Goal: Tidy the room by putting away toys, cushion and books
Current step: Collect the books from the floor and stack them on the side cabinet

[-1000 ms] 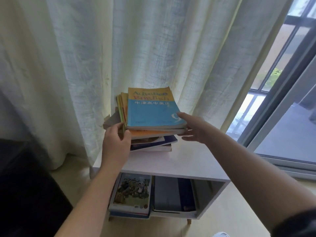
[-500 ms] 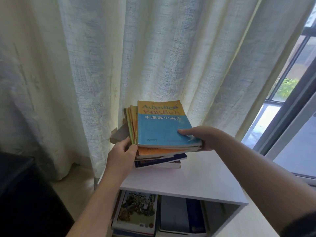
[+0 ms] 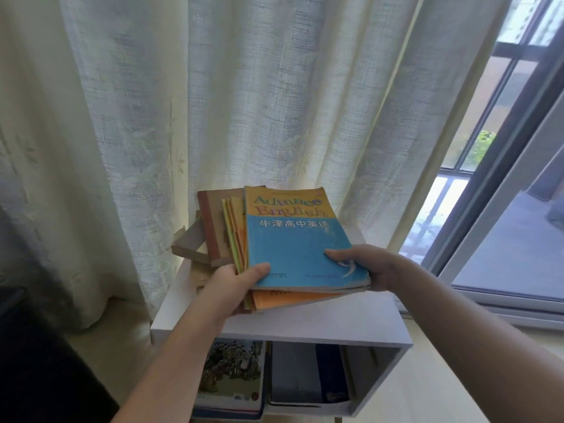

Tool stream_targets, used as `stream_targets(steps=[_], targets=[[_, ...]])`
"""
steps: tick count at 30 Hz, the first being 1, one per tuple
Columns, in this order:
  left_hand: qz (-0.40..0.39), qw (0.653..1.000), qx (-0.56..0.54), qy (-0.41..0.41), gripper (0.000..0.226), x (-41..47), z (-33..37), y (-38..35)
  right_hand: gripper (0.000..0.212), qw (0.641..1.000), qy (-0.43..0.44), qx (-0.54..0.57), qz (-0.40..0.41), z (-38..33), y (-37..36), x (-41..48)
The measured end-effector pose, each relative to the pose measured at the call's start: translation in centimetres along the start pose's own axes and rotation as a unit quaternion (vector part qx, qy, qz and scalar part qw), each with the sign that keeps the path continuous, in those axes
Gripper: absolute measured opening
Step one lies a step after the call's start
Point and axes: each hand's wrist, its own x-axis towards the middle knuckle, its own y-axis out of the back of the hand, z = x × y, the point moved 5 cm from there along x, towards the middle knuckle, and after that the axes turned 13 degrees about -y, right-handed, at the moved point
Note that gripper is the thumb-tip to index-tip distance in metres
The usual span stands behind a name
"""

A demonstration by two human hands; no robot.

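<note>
White cabinet [image 3: 305, 329] holds books [image 3: 232, 374] inside; left hand [image 3: 227, 288], right hand [image 3: 378, 267] grip book stack [image 3: 293, 248] above.

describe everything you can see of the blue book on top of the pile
The blue book is a worn paperback, cover up: a yellow band reading "Advance English", blue below with white Chinese characters. It tops a fanned pile of books over the white cabinet. The left hand grips its near left corner, thumb on the cover; the right hand grips the near right corner likewise.
</note>
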Motion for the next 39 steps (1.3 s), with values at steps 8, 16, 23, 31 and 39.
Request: stream_targets(steps=[8,16,23,31,39], targets=[[-0.059,0.993,0.051,-0.091,0.028,-0.1,-1.1,-6.1,0.058,0.985,0.153,0.055,0.056,5.1,3.6,-2.7],[-0.074,0.978,0.127,-0.147,0.035,0.9,-1.9,-11.0,0.042,0.944,0.253,0.15,0.149,9.6,7.2,-2.5],[-0.098,0.976,0.131,-0.145,0.049,0.5,-3.2,-12.2,0.044,0.944,0.271,0.123,0.142,9.4,7.8,-2.7],[-0.067,0.982,0.019,-0.178,0.047,0.1,-2.7,-12.5,0.063,0.944,0.277,0.108,0.146,9.5,8.1,-2.7],[0.001,0.973,-0.068,-0.222,0.042,0.6,-1.3,-13.5,0.05,0.93,0.308,0.148,0.137,7.9,7.6,-4.4]])
